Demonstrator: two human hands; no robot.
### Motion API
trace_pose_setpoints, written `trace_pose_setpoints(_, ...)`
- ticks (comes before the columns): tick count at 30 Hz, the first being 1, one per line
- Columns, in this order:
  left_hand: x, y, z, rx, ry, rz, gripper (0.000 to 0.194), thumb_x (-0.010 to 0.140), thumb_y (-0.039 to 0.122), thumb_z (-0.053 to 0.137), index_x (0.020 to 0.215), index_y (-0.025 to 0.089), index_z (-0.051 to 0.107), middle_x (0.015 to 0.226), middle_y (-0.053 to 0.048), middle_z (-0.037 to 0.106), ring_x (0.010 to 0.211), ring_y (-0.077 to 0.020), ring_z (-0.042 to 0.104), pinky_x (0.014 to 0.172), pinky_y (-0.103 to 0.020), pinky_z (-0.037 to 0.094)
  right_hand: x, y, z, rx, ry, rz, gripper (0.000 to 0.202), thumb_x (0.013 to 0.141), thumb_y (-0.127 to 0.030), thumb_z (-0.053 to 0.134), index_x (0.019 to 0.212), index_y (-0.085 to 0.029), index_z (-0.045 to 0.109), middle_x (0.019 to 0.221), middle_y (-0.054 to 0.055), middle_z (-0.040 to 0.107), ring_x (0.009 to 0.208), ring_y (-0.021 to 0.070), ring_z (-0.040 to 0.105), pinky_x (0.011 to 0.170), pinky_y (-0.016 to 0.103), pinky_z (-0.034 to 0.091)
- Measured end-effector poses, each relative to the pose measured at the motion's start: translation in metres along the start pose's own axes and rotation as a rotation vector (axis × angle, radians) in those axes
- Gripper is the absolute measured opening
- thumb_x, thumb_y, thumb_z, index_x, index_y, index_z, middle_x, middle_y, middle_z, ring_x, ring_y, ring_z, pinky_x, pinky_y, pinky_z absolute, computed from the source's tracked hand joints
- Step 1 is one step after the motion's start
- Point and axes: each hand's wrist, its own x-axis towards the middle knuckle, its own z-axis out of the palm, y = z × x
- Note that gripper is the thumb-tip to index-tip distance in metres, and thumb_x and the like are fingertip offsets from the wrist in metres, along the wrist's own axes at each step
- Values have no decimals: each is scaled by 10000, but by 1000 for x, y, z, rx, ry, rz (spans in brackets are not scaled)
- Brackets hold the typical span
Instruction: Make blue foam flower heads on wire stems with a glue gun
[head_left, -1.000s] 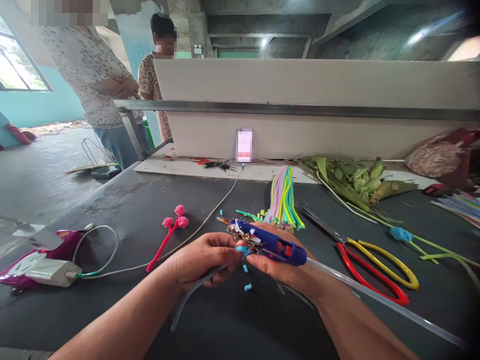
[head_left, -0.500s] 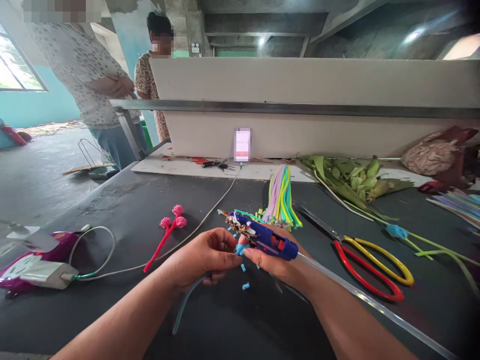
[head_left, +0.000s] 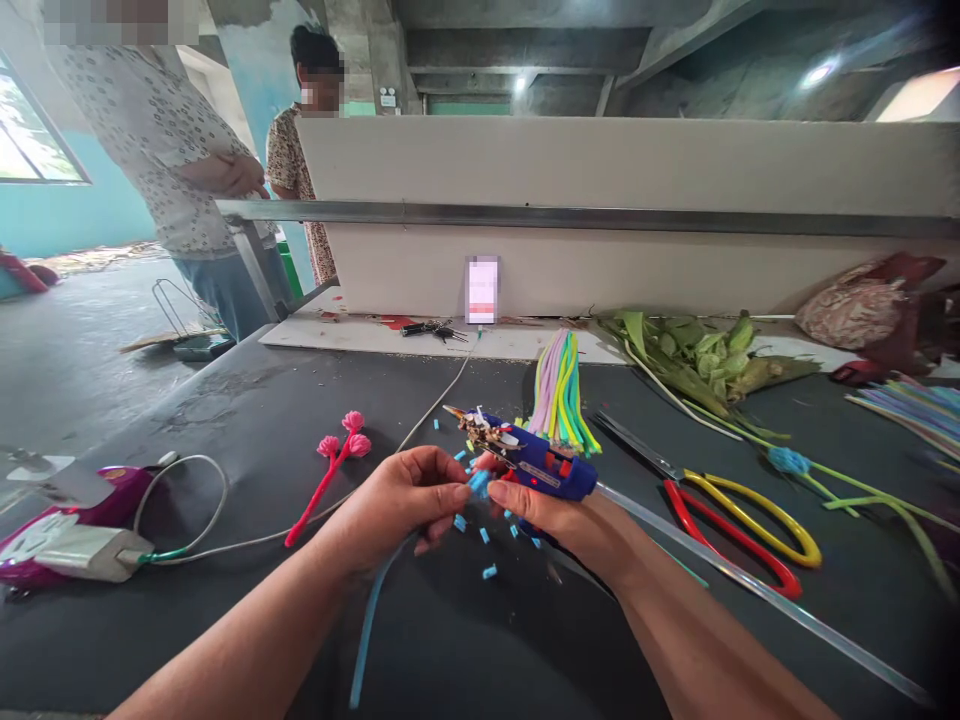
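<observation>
My left hand (head_left: pixel 424 495) is closed, its thumb and fingers pinching a blue chenille stem (head_left: pixel 367 630) whose tail hangs down toward the table's front. Small blue pieces (head_left: pixel 478 482) bunch at the fingertips, where both hands nearly meet. In my right hand (head_left: pixel 551 515) lies a blue hot glue gun (head_left: pixel 551 466), its tip crusted with brown and white residue and pointing up-left. A long clear glue stick (head_left: pixel 757 580) sticks out of its back. The right thumb and a finger also reach the blue bunch; whether they grip it I cannot tell. Cut blue bits (head_left: pixel 490 572) lie scattered below.
Red-and-yellow-handled scissors (head_left: pixel 739 520) lie at right, near a bundle of coloured stems (head_left: pixel 559 390) and green husks (head_left: pixel 697 360). A pink stem flower (head_left: pixel 330 470) and a power strip (head_left: pixel 82 530) are left. A phone (head_left: pixel 481 290) leans on the back board. Two people stand beyond.
The glue gun's tip has shifted slightly right and tilted, and more blue bits show around the hands. A thin teal strand now shows beyond the right forearm. Both hands remain close together.
</observation>
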Motion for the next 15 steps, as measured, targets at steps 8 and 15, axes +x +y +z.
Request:
trace_pose_setpoints(8, 4, -3, -7, -312, -89, 49, 109, 785, 201, 620, 805, 136, 534, 642, 6, 521, 453, -25, 368, 362, -127, 274, -3, -13, 1, -56, 189, -21, 275, 774, -396, 583, 963, -203, 636, 630, -25, 579, 587, 142, 562, 585, 286, 444)
trace_pose_setpoints(15, 3, -4, -7, -376, -97, 52, 102, 767, 128, 625, 831, 131, 544, 668, -5, 526, 518, -42, 442, 464, -156, 342, -4, -15, 5, -9, 309, 3, 210, 749, -380, 614, 852, -197, 621, 610, -40, 566, 533, 113, 526, 546, 255, 425)
